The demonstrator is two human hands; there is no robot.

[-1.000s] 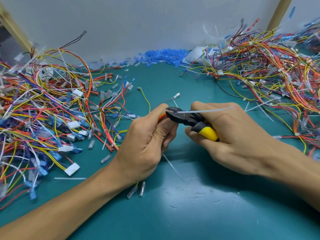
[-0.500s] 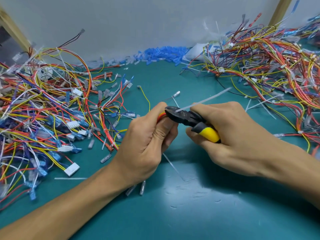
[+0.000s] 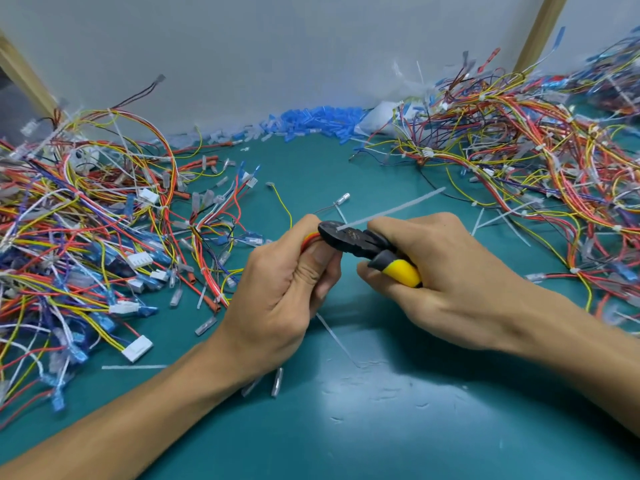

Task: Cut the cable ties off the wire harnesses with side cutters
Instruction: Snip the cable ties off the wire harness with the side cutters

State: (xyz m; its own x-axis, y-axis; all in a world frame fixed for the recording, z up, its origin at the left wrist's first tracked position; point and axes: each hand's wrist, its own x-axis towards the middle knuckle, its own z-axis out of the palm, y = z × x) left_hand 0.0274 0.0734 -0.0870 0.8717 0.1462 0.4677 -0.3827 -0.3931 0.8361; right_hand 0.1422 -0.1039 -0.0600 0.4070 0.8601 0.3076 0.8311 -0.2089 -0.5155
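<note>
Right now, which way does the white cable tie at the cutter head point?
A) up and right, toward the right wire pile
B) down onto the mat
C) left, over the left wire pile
A: the cable tie runs from the head of the side cutters, held in the right hand, slanting up and right toward the right wire pile.

A small wiring workshop, a harness station by the look of it. A teal mat covers the bench (image 3: 381, 427); tangled wire harnesses (image 3: 86, 237) are heaped at both ends, blue terminal sleeves (image 3: 318, 121) lie piled along the plain grey partition (image 3: 277, 46), and snipped cable ties (image 3: 133, 367) litter the mat.
</note>
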